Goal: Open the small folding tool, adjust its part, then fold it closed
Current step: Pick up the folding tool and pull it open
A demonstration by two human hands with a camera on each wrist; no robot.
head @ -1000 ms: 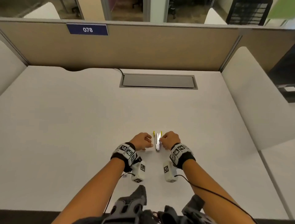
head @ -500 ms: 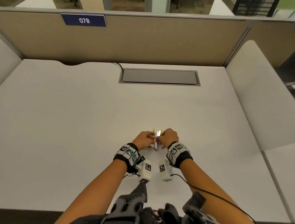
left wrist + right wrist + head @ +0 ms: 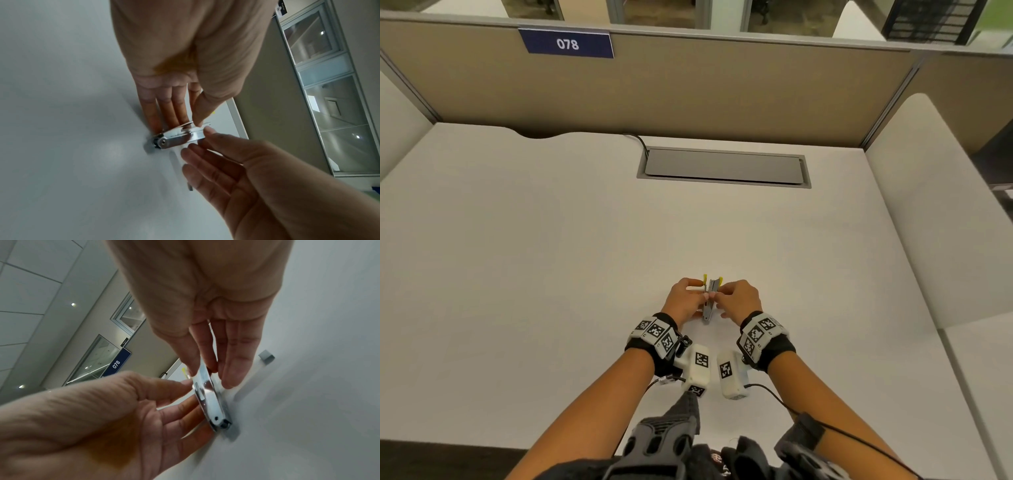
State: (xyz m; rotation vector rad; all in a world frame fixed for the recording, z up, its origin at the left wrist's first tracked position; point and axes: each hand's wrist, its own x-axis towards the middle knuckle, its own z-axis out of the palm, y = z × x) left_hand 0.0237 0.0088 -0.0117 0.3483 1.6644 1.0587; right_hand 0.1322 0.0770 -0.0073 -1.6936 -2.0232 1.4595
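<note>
A small silver folding tool (image 3: 709,303) with yellow tips (image 3: 719,279) at its far end stands on edge on the white desk (image 3: 551,274), between my two hands. My left hand (image 3: 697,295) pinches it from the left, thumb (image 3: 200,113) on the upper edge and fingers (image 3: 164,110) behind it. My right hand (image 3: 722,297) pinches it from the right. In the wrist views the tool (image 3: 179,136) (image 3: 207,400) has its pivot end down at the desk and looks folded shut. The fingers hide its far half.
A grey cable-hatch lid (image 3: 722,166) is set into the desk farther back, with a black cable (image 3: 637,140) beside it. A tan partition with a "078" sign (image 3: 567,44) closes the back. A white side panel (image 3: 928,205) rises on the right.
The tool lay flat between my hands a second ago. Both hands have closed in on it and tipped it up on edge.
</note>
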